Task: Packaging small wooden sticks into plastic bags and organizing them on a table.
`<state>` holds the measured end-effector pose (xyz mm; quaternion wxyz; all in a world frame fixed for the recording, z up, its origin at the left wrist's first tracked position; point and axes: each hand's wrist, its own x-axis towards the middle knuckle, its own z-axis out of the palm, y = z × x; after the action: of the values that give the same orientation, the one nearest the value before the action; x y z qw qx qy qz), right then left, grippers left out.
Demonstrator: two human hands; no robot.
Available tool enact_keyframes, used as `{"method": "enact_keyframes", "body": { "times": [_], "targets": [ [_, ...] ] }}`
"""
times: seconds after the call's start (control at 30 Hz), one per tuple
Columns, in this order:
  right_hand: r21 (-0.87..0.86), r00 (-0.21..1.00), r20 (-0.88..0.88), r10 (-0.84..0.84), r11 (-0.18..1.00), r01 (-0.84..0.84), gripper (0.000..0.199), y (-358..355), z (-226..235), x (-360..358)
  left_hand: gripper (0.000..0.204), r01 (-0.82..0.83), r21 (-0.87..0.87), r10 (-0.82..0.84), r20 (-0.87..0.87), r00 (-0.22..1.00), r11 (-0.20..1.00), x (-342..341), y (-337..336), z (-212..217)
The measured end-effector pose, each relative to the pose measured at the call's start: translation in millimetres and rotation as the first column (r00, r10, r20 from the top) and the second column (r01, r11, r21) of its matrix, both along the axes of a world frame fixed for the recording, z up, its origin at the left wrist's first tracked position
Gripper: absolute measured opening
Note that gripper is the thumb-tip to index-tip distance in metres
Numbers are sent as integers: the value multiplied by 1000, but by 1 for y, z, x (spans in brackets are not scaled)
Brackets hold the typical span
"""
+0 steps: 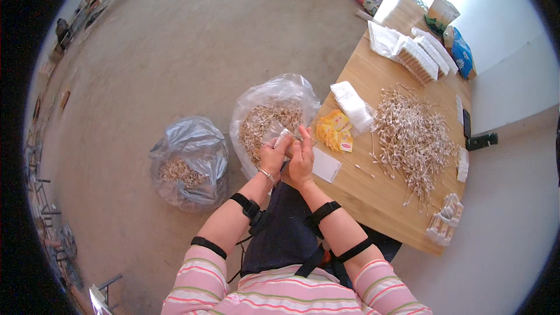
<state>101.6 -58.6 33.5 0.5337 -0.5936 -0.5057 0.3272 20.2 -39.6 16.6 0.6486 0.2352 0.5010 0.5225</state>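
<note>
On the left, the bare floor (128,81) gives wide open room. On it stands a clear plastic bag (195,134), with loose cotton swabs (182,172) inside. To the right of it, a bigger clear bag (286,86) of swabs stands open beside the left edge of the bench (361,192). The left hand (273,156) is over this bag's near side, and its fingers are curled around a small swab bundle (283,138). The bundle lies between the two hands, close to the left thumb. Its pale visible end points up, away from the person; fingers cover the rest, so I cannot tell its full long axis. The right hand (301,156) meets it from the right, with fingers bent; whether it grips, I cannot tell. Next to this hand, a white card (325,165) lies at the bench edge, and behind it are yellow packets (333,132) and a stack of white pouches (353,105). Farther right, a wide swab pile (414,140) takes the middle of the bench, and small packs (446,221) sit at its right corner.
</note>
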Motion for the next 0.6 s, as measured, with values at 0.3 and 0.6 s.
{"method": "enact_keyframes", "body": {
  "times": [0.3, 0.6],
  "targets": [
    [-6, 1000, 3, 27, 1000, -27, 37, 5, -4, -2, 23, 66, 46, -59, -139, 989, 997, 11, -5, -10],
    [-36, 992, 123, -36, 999, 40, 36, 6, 1, -1, 24, 44, 35, -43, -29, 999, 998, -9, -7, -1]
  ]
}}
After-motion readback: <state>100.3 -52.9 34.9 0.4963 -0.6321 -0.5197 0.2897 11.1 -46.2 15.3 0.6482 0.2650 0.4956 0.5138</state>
